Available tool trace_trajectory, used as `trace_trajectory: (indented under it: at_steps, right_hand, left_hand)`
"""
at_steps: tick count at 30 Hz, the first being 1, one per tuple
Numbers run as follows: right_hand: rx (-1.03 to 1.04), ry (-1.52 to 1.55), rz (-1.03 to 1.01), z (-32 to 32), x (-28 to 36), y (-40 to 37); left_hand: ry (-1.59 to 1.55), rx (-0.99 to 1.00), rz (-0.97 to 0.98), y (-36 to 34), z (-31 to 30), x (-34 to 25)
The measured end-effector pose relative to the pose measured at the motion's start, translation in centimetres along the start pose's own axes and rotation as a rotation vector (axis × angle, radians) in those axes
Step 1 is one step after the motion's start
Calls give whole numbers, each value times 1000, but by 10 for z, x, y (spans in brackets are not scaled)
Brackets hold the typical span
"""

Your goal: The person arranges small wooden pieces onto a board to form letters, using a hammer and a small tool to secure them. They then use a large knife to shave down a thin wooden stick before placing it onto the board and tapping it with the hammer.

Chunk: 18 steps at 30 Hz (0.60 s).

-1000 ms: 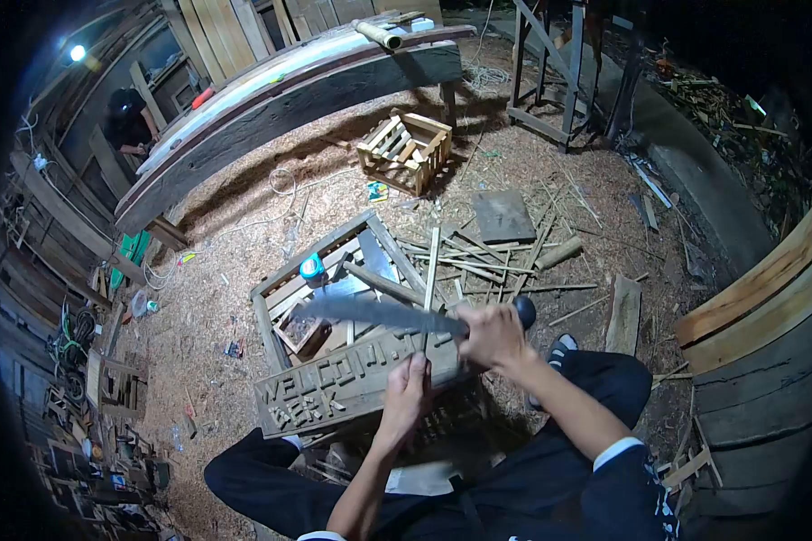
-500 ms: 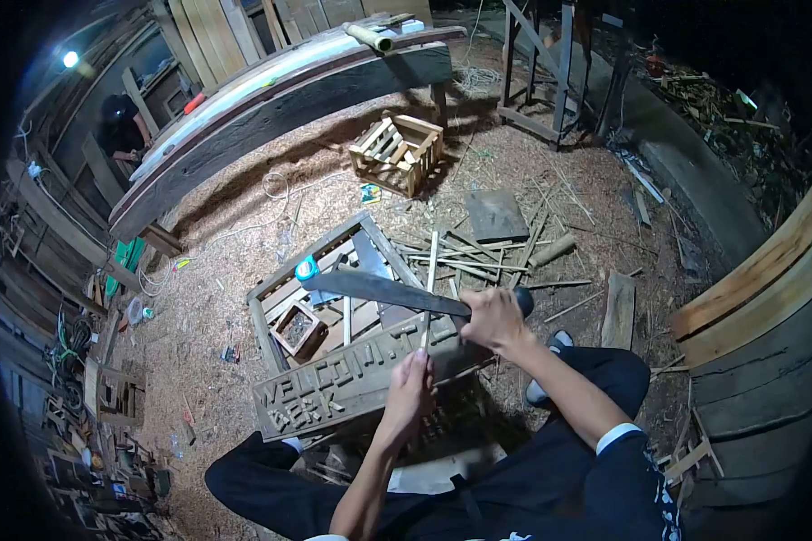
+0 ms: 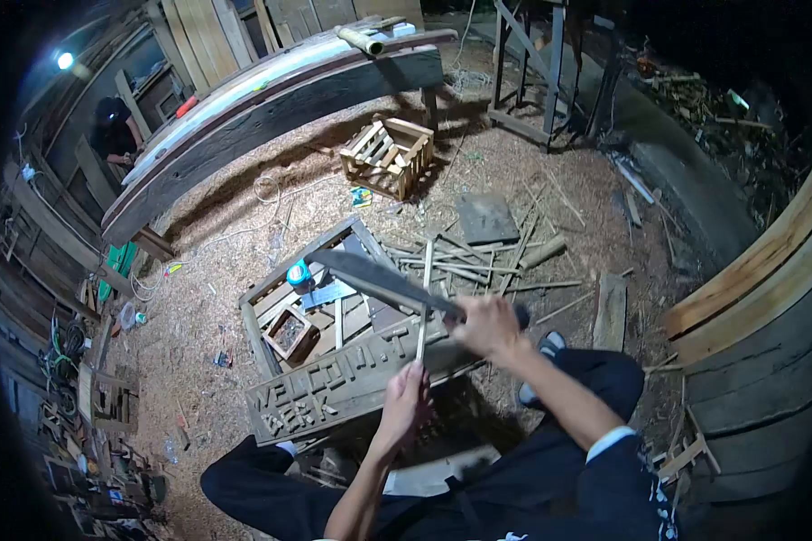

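Note:
My right hand is wrapped round the handle of a machete, whose long dark blade points up and left. In my left hand, closed in front of my body, stands a thin bamboo strip. The blade crosses this strip above my left fingers. Under both hands lies a wooden board with raised letters made of short stick pieces, the upper row starting "WELCOM". Behind it a wooden frame holds a small wooden box and a blue tape measure.
Loose bamboo strips and a dark square slab lie on the shavings-covered floor. A slatted crate stands before a long workbench. Another person is at the bench's far left. Curved planks stand at right.
The machete's blade has tipped more steeply, its end rising, while my right hand has come slightly down. My left hand with the strip has dropped a little. The whole view has shifted slightly.

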State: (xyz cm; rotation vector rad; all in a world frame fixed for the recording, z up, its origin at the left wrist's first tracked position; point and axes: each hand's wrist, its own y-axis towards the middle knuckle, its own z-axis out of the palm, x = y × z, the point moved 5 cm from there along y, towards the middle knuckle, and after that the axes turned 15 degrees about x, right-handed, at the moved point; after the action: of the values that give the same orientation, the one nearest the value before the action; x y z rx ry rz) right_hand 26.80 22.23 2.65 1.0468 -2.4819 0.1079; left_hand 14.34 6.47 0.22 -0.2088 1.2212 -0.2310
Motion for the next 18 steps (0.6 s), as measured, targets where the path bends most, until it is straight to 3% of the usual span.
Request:
trace_trajectory:
  at_steps: [1, 3, 5, 7, 9, 10, 11, 13, 14, 15, 17, 18]
  right_hand:
    - [-114, -102, -100, -2, 13, -9]
    - [112, -103, -137, 3, 12, -11]
    - [129, 133, 161, -15, -14, 10]
    - [19, 129, 202, -6, -9, 3]
    - [43, 29, -84, -6, 13, -16]
    - [112, -35, -78, 0, 8, -12]
    - [32, -79, -31, -1, -4, -6]
    - [101, 84, 150, -12, -19, 11]
    - [87, 68, 159, -12, -7, 2]
    - [-50, -41, -5, -13, 6, -9]
    - [4, -110, -147, -2, 6, -12]
    - [98, -11, 2, -7, -7, -1]
  left_hand:
    - [-4, 1, 19, 6, -3, 7]
    - [177, -10, 53, 3, -14, 18]
    - [129, -12, -11, -5, -13, 6]
    - [129, -17, 30, 1, -11, 12]
    - [430, -13, 158, -1, -9, 6]
    - [383, -12, 122, 0, -10, 11]
    - [379, -11, 99, -8, -12, 18]
    - [218, -35, -79, -11, -11, 1]
    - [377, -61, 31, -7, -19, 10]
    - [509, -100, 105, -10, -14, 2]
    - [465, -68, 109, -5, -24, 24]
    - [465, -65, 89, -12, -24, 26]
